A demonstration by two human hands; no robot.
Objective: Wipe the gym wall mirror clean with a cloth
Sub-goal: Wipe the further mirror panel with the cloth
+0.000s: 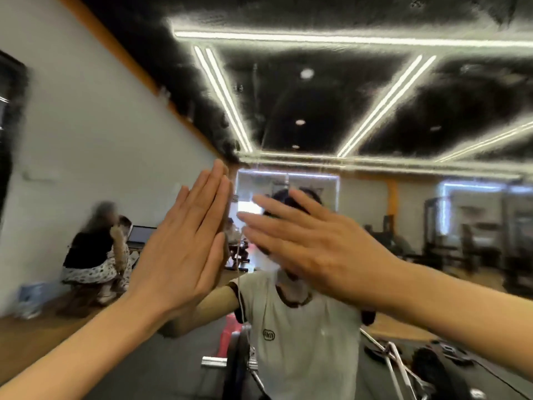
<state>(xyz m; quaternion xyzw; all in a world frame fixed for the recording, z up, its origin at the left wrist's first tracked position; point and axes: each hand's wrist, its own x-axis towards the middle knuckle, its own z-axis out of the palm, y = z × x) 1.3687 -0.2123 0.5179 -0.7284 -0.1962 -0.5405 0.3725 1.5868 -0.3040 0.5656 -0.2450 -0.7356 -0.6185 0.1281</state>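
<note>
The right hand (311, 249) hides the reflected face. Both forearms run off the frame's edges. The seated person (95, 249) at left is blurred.

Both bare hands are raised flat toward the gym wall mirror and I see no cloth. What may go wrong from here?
1. The open left hand and open right hand hold no cloth; if they touch the large wall mirror, they may leave prints.
2. The glass already looks streaky across the reflected ceiling, so bare palms would likely smear it further.
</note>
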